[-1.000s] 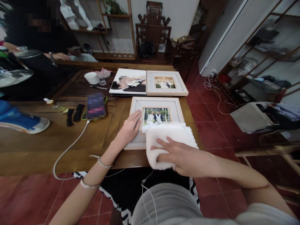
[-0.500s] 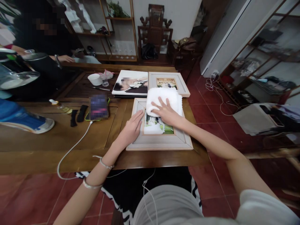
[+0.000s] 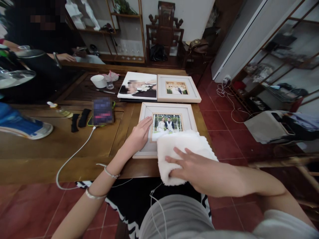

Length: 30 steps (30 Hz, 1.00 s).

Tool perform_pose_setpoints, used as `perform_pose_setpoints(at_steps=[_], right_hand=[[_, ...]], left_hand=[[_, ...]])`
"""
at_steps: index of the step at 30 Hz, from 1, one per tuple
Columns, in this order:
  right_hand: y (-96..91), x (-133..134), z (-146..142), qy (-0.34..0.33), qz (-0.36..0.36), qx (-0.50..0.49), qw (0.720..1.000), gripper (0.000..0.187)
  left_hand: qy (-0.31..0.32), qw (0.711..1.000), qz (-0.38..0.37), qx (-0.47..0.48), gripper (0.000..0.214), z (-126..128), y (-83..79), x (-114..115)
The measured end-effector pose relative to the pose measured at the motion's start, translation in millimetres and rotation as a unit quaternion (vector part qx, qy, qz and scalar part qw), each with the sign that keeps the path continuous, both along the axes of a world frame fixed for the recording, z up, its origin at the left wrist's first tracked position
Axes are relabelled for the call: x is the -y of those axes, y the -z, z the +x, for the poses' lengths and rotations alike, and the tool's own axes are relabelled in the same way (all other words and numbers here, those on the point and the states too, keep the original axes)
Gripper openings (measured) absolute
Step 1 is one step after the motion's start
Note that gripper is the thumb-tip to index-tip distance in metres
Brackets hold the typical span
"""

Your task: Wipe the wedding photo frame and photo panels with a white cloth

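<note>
A picture frame (image 3: 144, 146) with a wide pale border lies flat near the table's front edge. Inside it is a photo (image 3: 165, 123) of two people seated outdoors. My left hand (image 3: 139, 134) lies flat on the frame's left side, fingers stretched out. A fluffy white towel (image 3: 171, 146) is in my right hand (image 3: 191, 166), fingers spread over its top and thumb partly hidden in a fold. It covers the frame's lower right corner and hangs past the table's front edge. Whether the towel's underside presses on the frame, I cannot tell.
Behind lie a second framed photo (image 3: 161, 94) and a white photo panel (image 3: 124, 91). To the left are a phone-like device (image 3: 102, 113) with a white cable (image 3: 74, 156), a dropper bottle (image 3: 59, 109), a white cup (image 3: 98, 81) and a blue shoe-like object (image 3: 22, 122). Another person (image 3: 37, 36) sits at far left.
My right hand has drawn the white towel from the frame's upper right toward me, uncovering the photo's two people. My left hand stays on the frame's left side.
</note>
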State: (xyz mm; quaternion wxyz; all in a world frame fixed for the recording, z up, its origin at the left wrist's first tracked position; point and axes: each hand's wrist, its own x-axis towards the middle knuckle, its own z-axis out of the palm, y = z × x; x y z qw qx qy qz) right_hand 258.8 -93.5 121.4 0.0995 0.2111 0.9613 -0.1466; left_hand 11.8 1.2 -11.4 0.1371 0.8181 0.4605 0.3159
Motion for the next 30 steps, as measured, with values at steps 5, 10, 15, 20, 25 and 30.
perform_pose_setpoints(at_steps=[5, 10, 15, 20, 25, 30], right_hand=[[38.7, -32.8, -11.0, 0.110, 0.052, -0.017, 0.992, 0.072], [67.9, -111.2, -19.9, 0.201, 0.183, -0.038, 0.962, 0.073], [68.5, -138.5, -50.9, 0.142, 0.186, -0.037, 0.972, 0.069], [61.3, -102.8, -80.6, 0.069, 0.165, 0.007, 0.984, 0.056], [47.2, -61.1, -74.0, 0.001, 0.143, 0.020, 0.989, 0.039], [41.8, -42.1, -52.9, -0.009, 0.137, 0.006, 0.990, 0.031]], left_hand=[[0.008, 1.000, -0.005, -0.004, 0.045, -1.4, 0.6, -1.3], [0.003, 1.000, -0.007, 0.019, 0.045, -0.3, -1.8, 0.5], [-0.012, 0.997, 0.005, 0.078, 0.055, 0.2, -11.3, 5.6], [-0.057, 0.989, 0.022, 0.136, 0.054, -1.2, -14.8, 9.2], [-0.054, 0.990, 0.032, 0.123, 0.053, -0.2, -15.0, 10.1], [-0.062, 0.995, 0.029, 0.073, 0.043, 2.1, -15.2, 7.5]])
